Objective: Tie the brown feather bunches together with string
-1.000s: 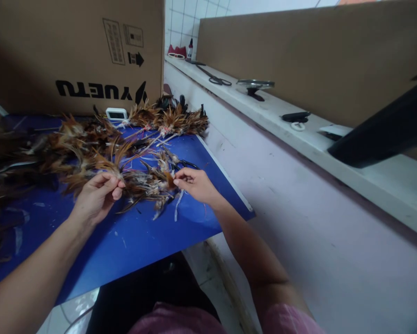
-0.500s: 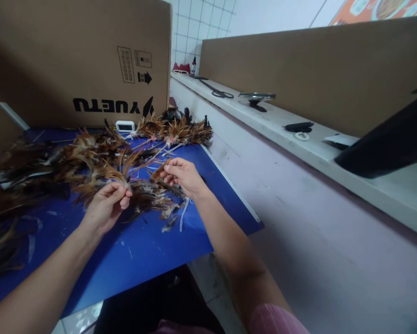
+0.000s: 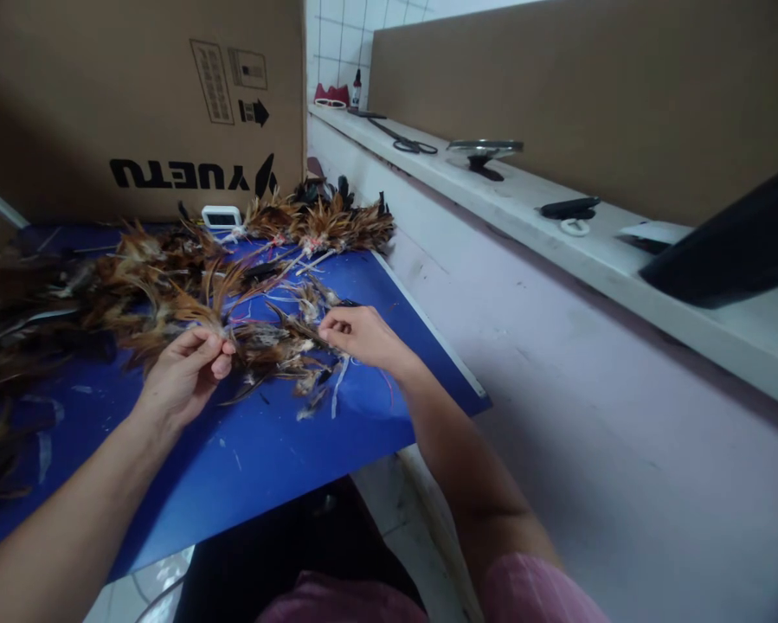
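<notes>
My left hand (image 3: 190,368) is closed in a pinch on the base of a small bunch of brown feathers (image 3: 216,294), whose tips fan upward. To its right, my right hand (image 3: 366,336) has its fingers curled together at the edge of a pile of loose brown and grey feathers (image 3: 285,346). Its fingertips meet the feathers there, but I cannot make out what they hold. Thin white strips and pink strings lie among this pile.
Feather bundles (image 3: 343,221) lie along the back of the blue tabletop (image 3: 246,467), beside a small white digital display (image 3: 221,216). A cardboard box (image 3: 168,95) stands behind. Scissors (image 3: 408,143), a round stand (image 3: 485,151) and a black tool (image 3: 569,208) rest on the ledge at right.
My right hand has moved right and slightly down to the pile's edge; the brown feather at its fingertips no longer shows there. My left hand keeps its pinch. The view has shifted slightly.
</notes>
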A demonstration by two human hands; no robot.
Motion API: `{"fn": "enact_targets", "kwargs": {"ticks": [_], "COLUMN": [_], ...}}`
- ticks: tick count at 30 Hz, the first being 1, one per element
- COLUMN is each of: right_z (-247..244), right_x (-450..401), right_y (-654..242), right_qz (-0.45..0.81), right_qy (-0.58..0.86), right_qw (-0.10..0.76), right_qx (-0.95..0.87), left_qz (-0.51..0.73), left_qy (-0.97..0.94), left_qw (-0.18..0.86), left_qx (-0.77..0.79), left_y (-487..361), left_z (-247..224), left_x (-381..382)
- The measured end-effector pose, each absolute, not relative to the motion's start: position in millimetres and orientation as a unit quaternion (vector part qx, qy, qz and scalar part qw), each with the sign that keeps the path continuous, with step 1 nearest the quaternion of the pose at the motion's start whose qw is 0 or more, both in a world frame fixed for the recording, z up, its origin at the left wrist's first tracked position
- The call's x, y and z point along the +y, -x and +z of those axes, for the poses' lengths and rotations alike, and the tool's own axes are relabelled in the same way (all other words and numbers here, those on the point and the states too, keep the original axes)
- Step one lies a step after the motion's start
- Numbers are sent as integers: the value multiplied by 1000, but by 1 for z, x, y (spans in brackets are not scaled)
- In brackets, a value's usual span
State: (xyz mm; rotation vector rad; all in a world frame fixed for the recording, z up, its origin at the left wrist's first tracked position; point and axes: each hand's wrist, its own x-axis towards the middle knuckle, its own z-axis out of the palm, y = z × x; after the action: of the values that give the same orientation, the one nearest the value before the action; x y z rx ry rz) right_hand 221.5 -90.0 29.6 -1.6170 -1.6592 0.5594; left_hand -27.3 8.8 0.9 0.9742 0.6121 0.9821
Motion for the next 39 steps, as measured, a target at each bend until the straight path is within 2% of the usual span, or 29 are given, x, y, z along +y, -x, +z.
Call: {"fn": "enact_targets", "kwargs": {"ticks": [8, 15, 24, 30, 39], "right_z": [21, 13, 24, 26, 12], "right_x": [-131, -126, -128, -131, -126], "right_y": [-215, -194, -197, -188, -182], "right_qz": [205, 180, 197, 255, 304], "right_qy": [583, 620, 596, 607, 630], "right_qw": [208, 135, 211, 261, 288], "right_qx": [-758, -752, -749, -706, -654], "left_qz": [443, 446, 441, 439, 441], "left_qy": [-452, -455, -456, -454, -455], "left_qw": [726, 724, 730, 735, 738], "left_qx": [269, 264, 256, 247, 232], "left_y": [27, 28, 27, 28, 27], "left_z": [1, 1, 3, 2, 5], "left_x": [8, 9, 7, 8, 5]}}
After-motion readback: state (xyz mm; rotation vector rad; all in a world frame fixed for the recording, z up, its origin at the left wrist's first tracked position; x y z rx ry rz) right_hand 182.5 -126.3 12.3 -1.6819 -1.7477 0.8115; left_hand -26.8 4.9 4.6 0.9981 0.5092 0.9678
